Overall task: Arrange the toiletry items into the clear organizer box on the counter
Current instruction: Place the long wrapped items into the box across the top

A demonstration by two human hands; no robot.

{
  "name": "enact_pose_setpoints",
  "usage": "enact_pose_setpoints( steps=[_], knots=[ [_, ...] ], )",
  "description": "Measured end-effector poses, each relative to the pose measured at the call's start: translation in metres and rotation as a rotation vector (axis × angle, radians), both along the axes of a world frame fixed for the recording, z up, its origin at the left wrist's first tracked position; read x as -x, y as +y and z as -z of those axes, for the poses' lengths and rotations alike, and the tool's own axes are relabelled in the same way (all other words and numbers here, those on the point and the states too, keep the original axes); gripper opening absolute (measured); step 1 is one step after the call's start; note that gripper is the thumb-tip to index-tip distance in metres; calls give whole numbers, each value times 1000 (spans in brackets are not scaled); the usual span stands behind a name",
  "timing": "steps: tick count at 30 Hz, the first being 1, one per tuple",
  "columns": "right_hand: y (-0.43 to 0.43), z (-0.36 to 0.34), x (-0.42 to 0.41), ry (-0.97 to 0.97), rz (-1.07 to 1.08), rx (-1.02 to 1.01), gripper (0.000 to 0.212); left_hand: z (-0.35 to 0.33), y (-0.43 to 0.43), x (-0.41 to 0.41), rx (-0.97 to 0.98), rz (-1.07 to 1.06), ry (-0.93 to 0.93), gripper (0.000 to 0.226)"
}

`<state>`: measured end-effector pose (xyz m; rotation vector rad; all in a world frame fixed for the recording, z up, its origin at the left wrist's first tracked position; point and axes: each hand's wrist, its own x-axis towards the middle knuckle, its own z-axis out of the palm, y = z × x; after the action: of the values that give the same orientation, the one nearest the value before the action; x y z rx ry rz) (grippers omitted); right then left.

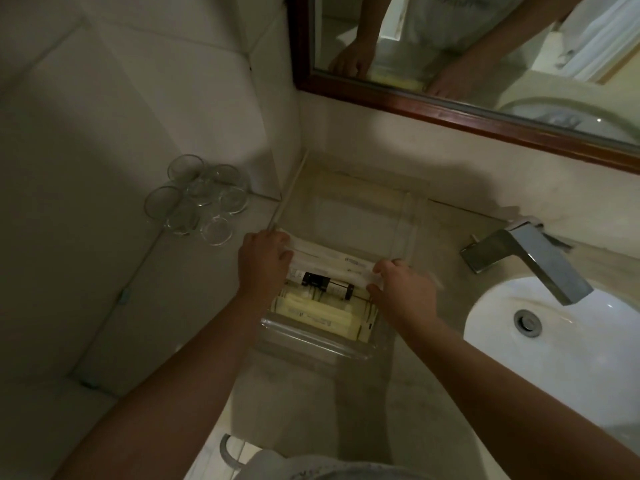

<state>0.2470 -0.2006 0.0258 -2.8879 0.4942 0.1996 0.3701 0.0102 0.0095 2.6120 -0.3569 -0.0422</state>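
Observation:
The clear organizer box point(313, 341) stands on the counter in front of me, its clear lid point(349, 209) tipped up against the back wall. Inside lie pale yellow packets point(311, 311) and small dark-capped bottles point(329, 285). A long white wrapped packet point(332, 263) lies across the box over the bottles. My left hand point(265, 259) grips its left end and my right hand point(403, 284) pinches its right end.
A cluster of several upturned drinking glasses point(199, 199) stands at the left by the tiled wall. A chrome tap point(526, 259) and white basin point(554, 341) are at the right. A wood-framed mirror point(450, 109) hangs behind.

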Motion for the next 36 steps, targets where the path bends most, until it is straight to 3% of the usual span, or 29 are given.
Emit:
enact_pose_setpoints(
  steps=[6, 12, 18, 27, 31, 34, 36],
  knots=[
    [4, 2, -3, 34, -51, 54, 30, 0, 1, -4, -5, 49, 19, 22],
    [12, 4, -9, 16, -69, 8, 28, 2, -1, -9, -67, 29, -8, 37],
    [13, 5, -10, 34, -38, -42, 28, 5, 0, -12, -110, -49, -6, 39],
    [5, 7, -12, 50, -2, -148, 14, 2, 5, -9, -22, -76, 55, 47],
    [6, 7, -10, 21, -18, -151, 15, -7, -9, -4, -43, 46, 1, 33],
    [8, 6, -7, -4, -37, -115, 14, -9, -20, 2, -118, 293, 32, 18],
    [9, 5, -6, 0, -32, -115, 15, -7, -23, 3, -178, 326, 80, 16]
  ],
)
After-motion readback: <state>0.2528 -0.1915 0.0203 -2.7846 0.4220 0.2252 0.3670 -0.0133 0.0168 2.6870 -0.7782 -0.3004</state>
